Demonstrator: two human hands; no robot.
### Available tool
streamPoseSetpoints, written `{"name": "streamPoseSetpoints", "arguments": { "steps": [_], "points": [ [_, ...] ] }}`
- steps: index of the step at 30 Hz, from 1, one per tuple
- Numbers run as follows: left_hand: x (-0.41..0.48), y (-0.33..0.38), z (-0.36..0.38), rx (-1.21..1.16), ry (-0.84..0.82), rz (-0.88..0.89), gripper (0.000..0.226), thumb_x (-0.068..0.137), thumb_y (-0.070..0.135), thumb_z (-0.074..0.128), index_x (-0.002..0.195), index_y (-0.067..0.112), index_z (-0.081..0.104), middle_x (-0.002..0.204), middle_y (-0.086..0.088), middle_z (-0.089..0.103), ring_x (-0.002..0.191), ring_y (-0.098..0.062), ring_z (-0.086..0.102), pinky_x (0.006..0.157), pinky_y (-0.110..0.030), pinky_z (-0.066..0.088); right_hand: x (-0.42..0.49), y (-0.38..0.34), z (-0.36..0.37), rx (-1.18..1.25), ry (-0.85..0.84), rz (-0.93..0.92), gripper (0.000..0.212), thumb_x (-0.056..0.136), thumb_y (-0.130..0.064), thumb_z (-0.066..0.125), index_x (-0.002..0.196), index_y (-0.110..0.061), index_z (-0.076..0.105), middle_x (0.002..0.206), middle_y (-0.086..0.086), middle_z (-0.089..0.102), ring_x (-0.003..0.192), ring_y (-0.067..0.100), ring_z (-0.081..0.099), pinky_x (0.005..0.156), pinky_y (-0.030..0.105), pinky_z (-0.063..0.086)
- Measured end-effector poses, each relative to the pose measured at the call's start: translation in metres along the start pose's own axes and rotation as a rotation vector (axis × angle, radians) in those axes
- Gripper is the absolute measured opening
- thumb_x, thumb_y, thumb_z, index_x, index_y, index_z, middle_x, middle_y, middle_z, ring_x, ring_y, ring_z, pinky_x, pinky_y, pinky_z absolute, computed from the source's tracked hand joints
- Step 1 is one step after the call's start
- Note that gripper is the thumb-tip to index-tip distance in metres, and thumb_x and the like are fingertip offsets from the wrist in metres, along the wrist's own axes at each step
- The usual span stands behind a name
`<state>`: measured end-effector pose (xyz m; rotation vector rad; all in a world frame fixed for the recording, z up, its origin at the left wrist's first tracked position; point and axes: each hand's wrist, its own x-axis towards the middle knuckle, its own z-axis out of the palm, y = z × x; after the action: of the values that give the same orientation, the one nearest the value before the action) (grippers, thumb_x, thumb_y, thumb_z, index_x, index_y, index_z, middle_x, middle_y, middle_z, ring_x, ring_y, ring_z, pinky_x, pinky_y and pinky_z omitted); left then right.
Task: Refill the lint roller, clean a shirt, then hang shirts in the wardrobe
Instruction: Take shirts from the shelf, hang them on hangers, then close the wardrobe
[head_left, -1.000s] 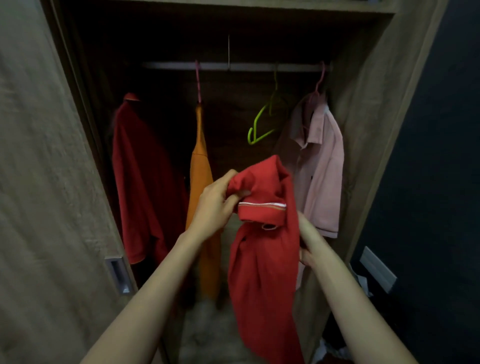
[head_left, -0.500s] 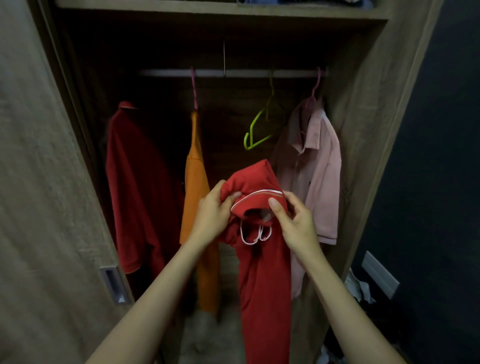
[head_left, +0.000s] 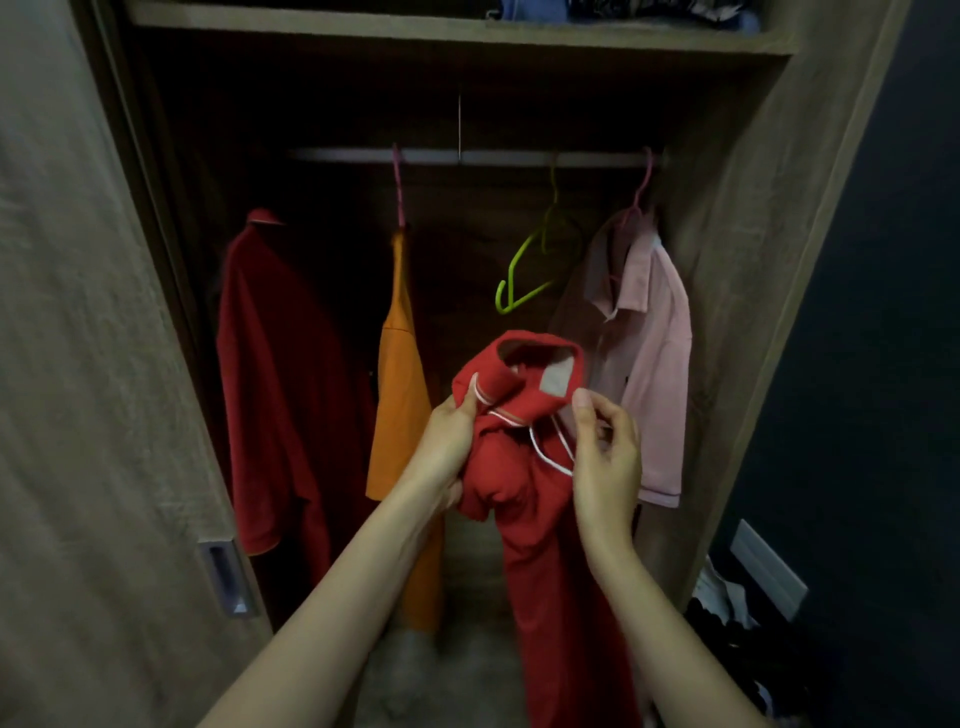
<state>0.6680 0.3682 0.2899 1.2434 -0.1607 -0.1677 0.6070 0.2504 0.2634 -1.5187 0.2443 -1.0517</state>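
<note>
I hold a red polo shirt (head_left: 540, 545) with white-trimmed collar in front of the open wardrobe. My left hand (head_left: 449, 441) grips the collar's left side and the bunched cloth below it. My right hand (head_left: 605, 452) pinches the collar's right edge between thumb and fingers, with the collar opening spread upward. The shirt's body hangs down between my forearms. An empty green hanger (head_left: 530, 265) hangs on the rail (head_left: 467, 156) just above and behind the shirt.
On the rail hang a dark red shirt (head_left: 275, 374) at left, an orange shirt (head_left: 402, 415) on a pink hanger, and a pink shirt (head_left: 644, 353) at right. The sliding door (head_left: 78, 364) stands at left. A shelf (head_left: 441, 31) spans above.
My right hand came up from under the shirt to its collar. Both hands turned the collar so its opening faces up. The view tilted upward a little.
</note>
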Motion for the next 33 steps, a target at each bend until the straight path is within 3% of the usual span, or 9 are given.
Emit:
{"name": "streamPoseSetpoints", "arguments": {
  "steps": [4,9,12,16,20,24,27,31,33],
  "points": [
    [0.003,-0.002,0.01,-0.019,-0.007,-0.046,0.036,0.101,0.033,0.045,0.118,0.007,0.061,0.108,-0.02,0.069,0.094,-0.029,0.068,0.087,-0.04,0.055,-0.006,-0.003,0.01,0.101,-0.093,0.116,0.06,0.08,-0.07,0.05,0.091,-0.014,0.068,0.093,0.005,0.069,0.09,0.014,0.063,0.081,0.028,0.048],
    [0.0,-0.012,0.012,0.079,0.02,-0.082,0.042,0.099,0.039,0.048,0.12,0.006,0.06,0.111,-0.017,0.069,0.098,-0.03,0.068,0.089,-0.043,0.055,0.006,-0.025,0.02,0.075,-0.093,0.066,0.029,0.089,-0.043,0.06,0.078,-0.016,0.065,0.066,-0.01,0.061,0.06,-0.007,0.054,0.059,0.014,0.042],
    [0.0,-0.016,0.007,0.138,0.009,-0.107,0.054,0.096,0.05,0.046,0.127,0.006,0.054,0.115,-0.014,0.067,0.1,-0.028,0.067,0.091,-0.045,0.054,0.015,-0.024,0.027,0.017,-0.04,-0.002,0.038,0.093,-0.035,0.057,0.06,-0.016,0.056,0.055,-0.006,0.052,0.053,0.001,0.044,0.052,0.026,0.036],
    [-0.016,-0.012,0.0,0.383,-0.046,0.139,0.041,0.099,0.054,0.028,0.127,0.026,0.035,0.119,0.012,0.051,0.111,-0.007,0.052,0.101,-0.026,0.04,0.022,-0.025,0.035,0.006,-0.069,-0.031,0.04,0.095,-0.039,0.051,0.084,-0.007,0.071,0.068,-0.005,0.062,0.067,0.004,0.054,0.06,0.026,0.042],
    [-0.031,-0.017,-0.011,0.49,-0.151,0.419,0.067,0.078,0.083,0.031,0.128,0.04,0.046,0.124,0.018,0.055,0.117,0.004,0.051,0.098,-0.011,0.038,0.027,-0.03,0.042,-0.006,-0.094,-0.034,0.041,0.096,-0.039,0.047,0.098,-0.007,0.073,0.082,-0.003,0.07,0.082,0.008,0.063,0.074,0.028,0.048],
    [-0.024,-0.018,-0.015,0.335,-0.031,0.505,0.023,0.089,0.048,0.059,0.107,0.035,0.065,0.107,0.009,0.071,0.102,-0.005,0.065,0.09,-0.026,0.05,0.025,-0.033,0.043,-0.028,-0.14,0.009,0.039,0.097,-0.038,0.046,0.071,-0.017,0.065,0.063,-0.007,0.064,0.061,0.004,0.054,0.06,0.026,0.043],
    [-0.018,-0.008,-0.025,0.286,0.054,0.5,0.016,0.092,0.031,0.056,0.105,0.032,0.066,0.097,0.016,0.073,0.098,-0.001,0.067,0.087,-0.019,0.051,0.027,-0.031,0.037,0.015,-0.156,0.055,0.041,0.096,-0.039,0.048,0.06,-0.023,0.056,0.05,-0.014,0.054,0.056,-0.003,0.047,0.06,0.025,0.041],
    [-0.007,-0.003,-0.045,0.245,0.109,0.396,0.019,0.099,0.021,0.05,0.112,0.022,0.064,0.108,0.005,0.071,0.103,-0.006,0.066,0.096,-0.029,0.048,0.035,-0.037,0.018,0.01,-0.2,0.032,0.053,0.092,-0.042,0.055,0.079,0.009,0.061,0.074,0.02,0.068,0.069,0.016,0.063,0.065,0.035,0.046],
    [-0.009,0.001,-0.045,0.217,0.117,0.336,0.026,0.102,0.027,0.044,0.118,0.019,0.062,0.114,0.004,0.068,0.112,-0.013,0.063,0.099,-0.028,0.047,0.04,-0.042,0.011,0.022,-0.24,0.058,0.055,0.09,-0.043,0.058,0.087,0.012,0.061,0.092,0.03,0.067,0.081,0.028,0.069,0.074,0.041,0.052]
  ]
}}
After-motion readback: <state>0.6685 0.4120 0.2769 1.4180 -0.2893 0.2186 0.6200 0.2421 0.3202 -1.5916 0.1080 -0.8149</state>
